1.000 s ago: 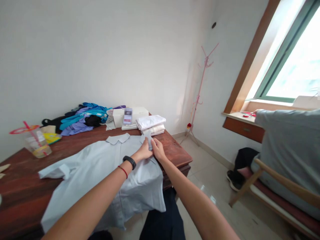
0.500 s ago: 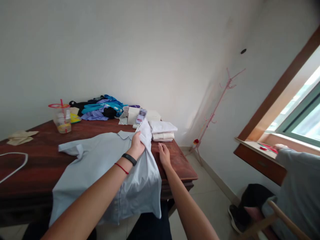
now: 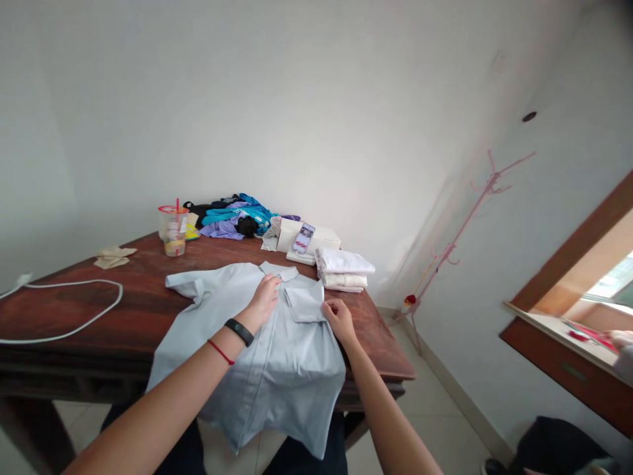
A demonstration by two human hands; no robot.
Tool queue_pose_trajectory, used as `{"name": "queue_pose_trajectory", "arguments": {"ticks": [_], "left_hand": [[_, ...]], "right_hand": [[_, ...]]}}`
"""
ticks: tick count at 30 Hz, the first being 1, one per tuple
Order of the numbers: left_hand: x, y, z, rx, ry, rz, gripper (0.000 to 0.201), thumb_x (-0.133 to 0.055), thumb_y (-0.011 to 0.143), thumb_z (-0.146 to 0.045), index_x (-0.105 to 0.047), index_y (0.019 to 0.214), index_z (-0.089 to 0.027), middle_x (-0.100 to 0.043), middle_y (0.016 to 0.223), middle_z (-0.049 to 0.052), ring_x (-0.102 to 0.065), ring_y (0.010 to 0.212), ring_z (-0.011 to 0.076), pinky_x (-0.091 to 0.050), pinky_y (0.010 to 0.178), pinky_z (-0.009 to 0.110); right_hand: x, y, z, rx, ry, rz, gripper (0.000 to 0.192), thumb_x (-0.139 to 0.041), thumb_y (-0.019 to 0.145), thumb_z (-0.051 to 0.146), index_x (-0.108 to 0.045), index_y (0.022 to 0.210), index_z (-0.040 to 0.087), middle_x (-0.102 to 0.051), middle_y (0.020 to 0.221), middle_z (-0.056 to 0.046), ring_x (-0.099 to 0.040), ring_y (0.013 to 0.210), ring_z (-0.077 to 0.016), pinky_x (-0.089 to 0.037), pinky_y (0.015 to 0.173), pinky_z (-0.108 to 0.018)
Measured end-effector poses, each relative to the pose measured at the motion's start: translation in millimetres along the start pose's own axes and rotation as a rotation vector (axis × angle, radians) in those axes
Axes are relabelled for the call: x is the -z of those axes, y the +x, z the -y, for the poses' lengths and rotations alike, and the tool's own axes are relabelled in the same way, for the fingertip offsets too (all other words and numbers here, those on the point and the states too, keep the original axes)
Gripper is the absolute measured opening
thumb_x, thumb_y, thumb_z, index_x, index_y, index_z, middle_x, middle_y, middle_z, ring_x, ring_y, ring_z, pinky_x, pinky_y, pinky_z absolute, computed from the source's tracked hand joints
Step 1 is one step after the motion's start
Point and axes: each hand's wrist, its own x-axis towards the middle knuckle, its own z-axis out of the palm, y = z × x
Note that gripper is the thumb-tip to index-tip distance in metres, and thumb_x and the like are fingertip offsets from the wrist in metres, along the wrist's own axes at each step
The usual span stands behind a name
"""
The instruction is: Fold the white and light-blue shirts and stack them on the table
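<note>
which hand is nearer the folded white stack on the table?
Right. The right hand rests on the light blue shirt just in front of the folded white stack; the left hand lies farther left, below the collar.

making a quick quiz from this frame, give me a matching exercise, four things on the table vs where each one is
Things:
1. plastic cup with red straw
2. white cable
3. folded white clothes
4. light blue shirt

Places:
A. near right corner of the wooden table
B. under the left hand and right hand
C. far side, beside the colourful clothes pile
D. left end, looped

Pairs: 1-C, 2-D, 3-A, 4-B
</note>
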Motion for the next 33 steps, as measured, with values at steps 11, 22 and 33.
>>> {"name": "queue_pose_trajectory", "arguments": {"ticks": [11,22,33], "left_hand": [[-13.8,-45.2,49.4,-0.968,0.977,0.587,0.030,-0.061,0.088,-0.021,-0.070,0.117,-0.024,-0.062,0.139,0.009,-0.050,0.137,0.0270,-0.030,0.123,0.046],[-55.6,109.3,35.1,-0.853,1.386,0.596,0.036,-0.055,0.096,-0.035,-0.064,0.124,-0.015,-0.070,0.124,0.016,-0.066,0.115,0.0311,-0.052,0.098,0.041],[23.4,164.8,32.5,-0.879,1.512,0.627,0.050,-0.043,0.103,-0.050,-0.064,0.132,-0.015,-0.054,0.149,0.017,-0.046,0.141,0.0326,-0.034,0.118,0.047]], "right_hand": [[3.7,-7.6,9.5,-0.031,-0.085,-0.069,0.034,-0.052,0.088,0.047,-0.069,0.086,0.017,-0.072,0.093,-0.012,-0.068,0.086,-0.0239,-0.053,0.080,-0.034],[15.8,9.0,14.9,-0.410,-0.186,0.248,0.060,-0.062,0.087,0.056,-0.054,0.131,0.016,-0.070,0.096,-0.009,-0.069,0.076,-0.0233,-0.052,0.058,-0.030],[-43.5,77.4,23.7,-0.201,-0.252,0.345,0.071,-0.056,0.082,0.009,-0.047,0.151,0.022,-0.074,0.085,-0.003,-0.070,0.079,-0.0194,-0.053,0.079,-0.029]]}}
